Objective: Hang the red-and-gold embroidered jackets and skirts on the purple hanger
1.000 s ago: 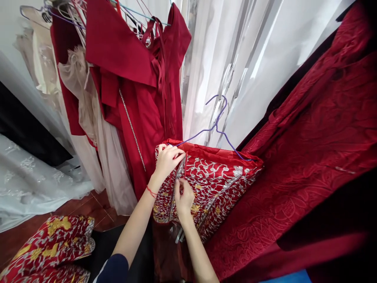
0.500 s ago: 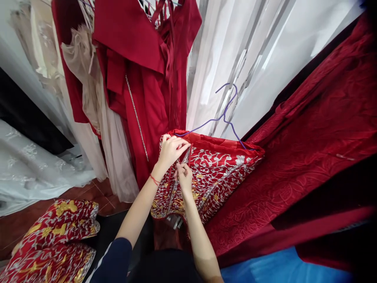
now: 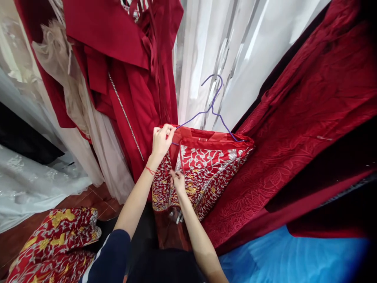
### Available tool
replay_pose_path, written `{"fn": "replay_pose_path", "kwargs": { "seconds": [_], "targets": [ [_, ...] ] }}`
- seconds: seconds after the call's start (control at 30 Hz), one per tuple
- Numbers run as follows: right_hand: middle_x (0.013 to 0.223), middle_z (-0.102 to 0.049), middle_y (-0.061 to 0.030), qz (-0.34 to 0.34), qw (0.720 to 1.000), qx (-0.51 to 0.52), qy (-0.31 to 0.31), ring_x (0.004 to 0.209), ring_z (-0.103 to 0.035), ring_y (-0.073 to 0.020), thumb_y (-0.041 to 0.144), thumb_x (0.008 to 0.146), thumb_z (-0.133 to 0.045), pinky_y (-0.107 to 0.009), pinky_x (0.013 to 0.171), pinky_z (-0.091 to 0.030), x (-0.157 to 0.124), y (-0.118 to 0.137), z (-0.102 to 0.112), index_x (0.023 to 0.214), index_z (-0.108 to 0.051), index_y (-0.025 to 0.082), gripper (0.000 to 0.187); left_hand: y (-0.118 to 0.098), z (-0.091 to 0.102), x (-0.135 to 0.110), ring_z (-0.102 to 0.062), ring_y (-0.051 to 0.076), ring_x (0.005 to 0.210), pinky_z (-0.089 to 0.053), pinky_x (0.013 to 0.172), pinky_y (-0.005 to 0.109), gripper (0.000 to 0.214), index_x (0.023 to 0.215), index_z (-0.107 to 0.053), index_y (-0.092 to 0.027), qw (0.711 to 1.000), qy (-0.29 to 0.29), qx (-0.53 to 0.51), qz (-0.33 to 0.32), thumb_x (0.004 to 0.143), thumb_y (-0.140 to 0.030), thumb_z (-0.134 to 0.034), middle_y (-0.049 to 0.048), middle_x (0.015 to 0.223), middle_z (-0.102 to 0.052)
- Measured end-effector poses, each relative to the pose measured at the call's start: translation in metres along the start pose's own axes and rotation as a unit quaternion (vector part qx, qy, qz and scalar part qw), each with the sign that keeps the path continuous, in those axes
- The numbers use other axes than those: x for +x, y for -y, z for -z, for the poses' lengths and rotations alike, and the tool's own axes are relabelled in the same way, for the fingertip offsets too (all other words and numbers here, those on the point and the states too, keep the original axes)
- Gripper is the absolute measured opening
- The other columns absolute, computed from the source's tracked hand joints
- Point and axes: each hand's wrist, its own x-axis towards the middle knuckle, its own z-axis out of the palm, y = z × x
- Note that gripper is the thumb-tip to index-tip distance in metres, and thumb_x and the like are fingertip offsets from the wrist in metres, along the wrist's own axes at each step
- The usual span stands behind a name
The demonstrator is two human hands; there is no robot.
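Observation:
A red skirt (image 3: 206, 169) with silver and gold embroidery hangs from a purple wire hanger (image 3: 212, 108). My left hand (image 3: 163, 140) is closed on the skirt's waistband at its left end, right beside the hanger's lower left corner. Lower down, my right hand (image 3: 178, 182) pinches the skirt's fabric at the bottom of a slit in the front. The small part between its fingertips is hidden. Above that hand the slit gapes, and a thin red strip runs down along its right edge.
Plain red dresses (image 3: 126, 90) and pale tulle gowns (image 3: 97, 133) hang at left. White covered garments (image 3: 200, 51) are behind the hanger, and a patterned red cloth (image 3: 282, 137) drapes at right. Another embroidered red garment (image 3: 55, 243) lies lower left; blue fabric (image 3: 279, 255) lies lower right.
My left hand has moved from over the slit up to the waistband's left end. The slit now gapes wider. My right hand has slid slightly lower along it.

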Motion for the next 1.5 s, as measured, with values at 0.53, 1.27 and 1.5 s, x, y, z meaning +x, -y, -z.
{"fn": "replay_pose_path", "kwargs": {
  "seconds": [0.53,1.27,1.5],
  "targets": [
    [0.066,-0.058,0.0018,0.152,0.959,-0.223,-0.084,0.058,-0.053,-0.0131,0.049,0.089,-0.053,-0.025,0.057,-0.042,-0.038,0.056,0.023,0.088,-0.058,0.019,0.030,0.041,-0.028,-0.054,-0.047,0.024,0.134,-0.037,0.113,0.039,0.054,0.142,-0.038,-0.016,0.978,-0.144,-0.121,0.087,0.095,-0.042,-0.047,0.0179,0.143,-0.048],
    [0.118,-0.056,-0.0316,0.144,0.728,-0.487,-0.460,0.110,-0.057,-0.0426,0.062,0.087,-0.046,-0.053,0.092,-0.044,0.040,0.207,0.170,0.122,-0.051,0.002,0.069,0.059,-0.008,-0.025,-0.061,0.015,0.071,-0.049,0.076,0.027,0.015,0.083,-0.067,-0.016,0.960,-0.192,-0.169,0.117,0.086,-0.027,-0.057,0.0030,0.077,-0.066],
    [0.109,-0.061,-0.0270,0.098,0.748,-0.491,-0.436,0.099,-0.062,-0.0389,0.050,0.092,-0.041,-0.048,0.082,-0.047,0.046,0.214,0.168,0.117,-0.054,0.005,0.053,0.058,-0.007,-0.020,-0.065,0.017,0.074,-0.052,0.082,0.030,0.020,0.074,-0.067,-0.015,0.899,-0.201,-0.314,0.228,0.075,-0.035,-0.069,0.0012,0.070,-0.066]
  ]
}}
